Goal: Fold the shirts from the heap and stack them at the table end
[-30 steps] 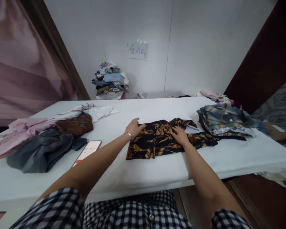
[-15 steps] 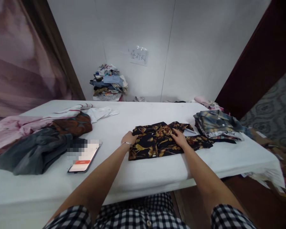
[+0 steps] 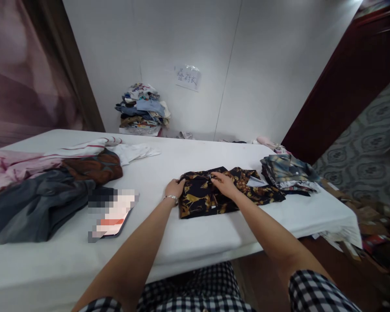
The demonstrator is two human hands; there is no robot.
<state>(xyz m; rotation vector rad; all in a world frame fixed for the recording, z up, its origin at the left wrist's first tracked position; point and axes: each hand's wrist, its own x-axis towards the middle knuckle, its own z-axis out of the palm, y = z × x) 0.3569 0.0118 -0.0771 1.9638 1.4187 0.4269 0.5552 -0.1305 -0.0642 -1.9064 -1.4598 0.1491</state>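
A black shirt with a gold and brown floral print (image 3: 195,199) lies partly folded on the white-covered table, its button placket facing up and one sleeve stretched to the right. At the shirt's left edge, my left hand (image 3: 174,190), with a bracelet at the wrist, has its fingers closed on the cloth. My right hand (image 3: 225,184) reaches across the shirt with thumb and fingers pinched on the fabric near the top of the placket. The fingertips of both hands are partly hidden.
Left of the shirt lies a phone (image 3: 117,219), beside a loose heap of clothes (image 3: 48,203). A folded stack topped by a plaid shirt (image 3: 287,169) sits to the right. Another clothes pile (image 3: 143,110) rises behind the table (image 3: 198,242). A handwritten sign (image 3: 187,78) hangs on the wall.
My right hand has moved left across the shirt, from its right part to near the placket. My left hand stays at the left edge. The camera view has shifted slightly.
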